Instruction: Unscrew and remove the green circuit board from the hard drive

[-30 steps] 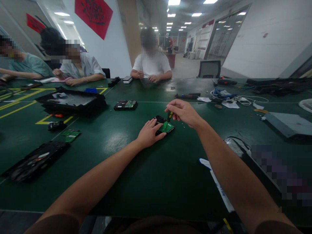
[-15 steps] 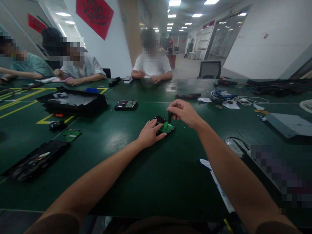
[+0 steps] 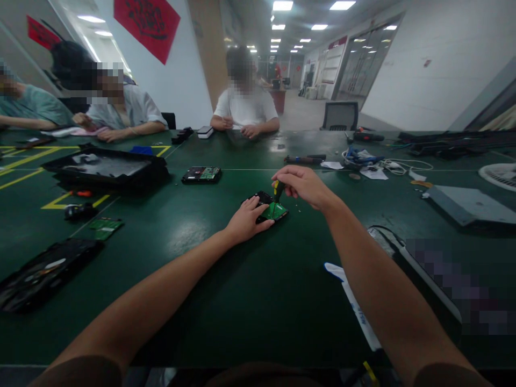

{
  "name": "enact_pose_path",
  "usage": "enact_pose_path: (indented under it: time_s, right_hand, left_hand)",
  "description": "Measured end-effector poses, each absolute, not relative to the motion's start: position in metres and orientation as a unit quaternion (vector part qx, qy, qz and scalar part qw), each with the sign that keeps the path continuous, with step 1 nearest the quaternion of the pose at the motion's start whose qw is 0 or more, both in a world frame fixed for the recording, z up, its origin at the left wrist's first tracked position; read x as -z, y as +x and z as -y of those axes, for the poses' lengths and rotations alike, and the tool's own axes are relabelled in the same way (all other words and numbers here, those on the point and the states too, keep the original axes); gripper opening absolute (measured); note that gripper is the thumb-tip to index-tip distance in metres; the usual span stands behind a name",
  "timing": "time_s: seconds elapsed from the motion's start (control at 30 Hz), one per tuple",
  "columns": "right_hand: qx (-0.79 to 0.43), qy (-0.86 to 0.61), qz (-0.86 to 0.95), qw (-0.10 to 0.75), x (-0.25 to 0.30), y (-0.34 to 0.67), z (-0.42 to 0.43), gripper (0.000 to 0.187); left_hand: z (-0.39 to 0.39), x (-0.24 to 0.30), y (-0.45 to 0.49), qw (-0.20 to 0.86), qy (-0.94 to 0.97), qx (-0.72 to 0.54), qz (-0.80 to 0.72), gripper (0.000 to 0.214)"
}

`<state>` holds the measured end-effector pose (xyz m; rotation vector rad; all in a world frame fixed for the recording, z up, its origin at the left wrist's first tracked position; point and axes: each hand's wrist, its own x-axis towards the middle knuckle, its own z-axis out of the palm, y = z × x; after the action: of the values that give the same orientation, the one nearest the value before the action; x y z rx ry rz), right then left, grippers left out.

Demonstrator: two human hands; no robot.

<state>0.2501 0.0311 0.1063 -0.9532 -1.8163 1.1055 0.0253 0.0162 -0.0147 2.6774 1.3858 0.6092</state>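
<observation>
A hard drive with a green circuit board [image 3: 278, 211] lies on the table in front of me. My left hand [image 3: 246, 219] rests over its left part, fingers spread, with the thumb along the near edge. Part of the drive is hidden under that hand. My right hand [image 3: 299, 185] is closed round the handle of a yellow and black screwdriver [image 3: 278, 189]. The screwdriver stands nearly upright, its shaft pointing down to the green board; whether the tip sits in a screw is too small to tell.
Another drive [image 3: 201, 174] lies farther off. To the left are a black tray [image 3: 108, 166], a loose green board [image 3: 105, 228] and a black casing [image 3: 44, 271]. A grey metal box [image 3: 473, 206] and cables [image 3: 363, 157] lie right. Several people sit across the table.
My view has turned slightly to the right. The screwdriver handle has rotated in my right hand and now shows its yellow side. My left hand stays on the drive.
</observation>
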Motion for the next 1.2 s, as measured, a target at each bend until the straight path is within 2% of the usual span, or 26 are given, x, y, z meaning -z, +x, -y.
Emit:
enact_pose_path:
  time_s: [0.13, 0.4, 0.57, 0.8, 1.0, 1.2]
  right_hand:
    - [-0.413, -0.384, 0.726, 0.393, -0.109, 0.26, -0.033, 0.016]
    - [-0.447, -0.365, 0.719, 0.387, -0.106, 0.264, -0.036, 0.021]
    - [-0.479, -0.359, 0.697, 0.394, -0.104, 0.265, -0.038, 0.017]
    - [-0.415, -0.375, 0.736, 0.38, -0.11, 0.266, -0.035, 0.014]
    - [-0.417, -0.371, 0.743, 0.368, -0.114, 0.262, -0.03, 0.011]
    - [-0.422, -0.368, 0.746, 0.36, -0.115, 0.26, -0.03, 0.017]
  left_hand:
    - [-0.018, 0.015, 0.03, 0.034, 0.873, -0.201, -0.444, 0.063]
    - [-0.023, 0.019, 0.034, 0.017, 0.879, -0.195, -0.435, 0.065]
    - [-0.025, 0.021, 0.035, 0.015, 0.878, -0.208, -0.431, 0.066]
    - [-0.026, 0.022, 0.034, 0.017, 0.878, -0.211, -0.429, 0.066]
    - [-0.026, 0.023, 0.034, 0.015, 0.878, -0.214, -0.428, 0.066]
    - [-0.025, 0.022, 0.033, 0.018, 0.877, -0.222, -0.426, 0.066]
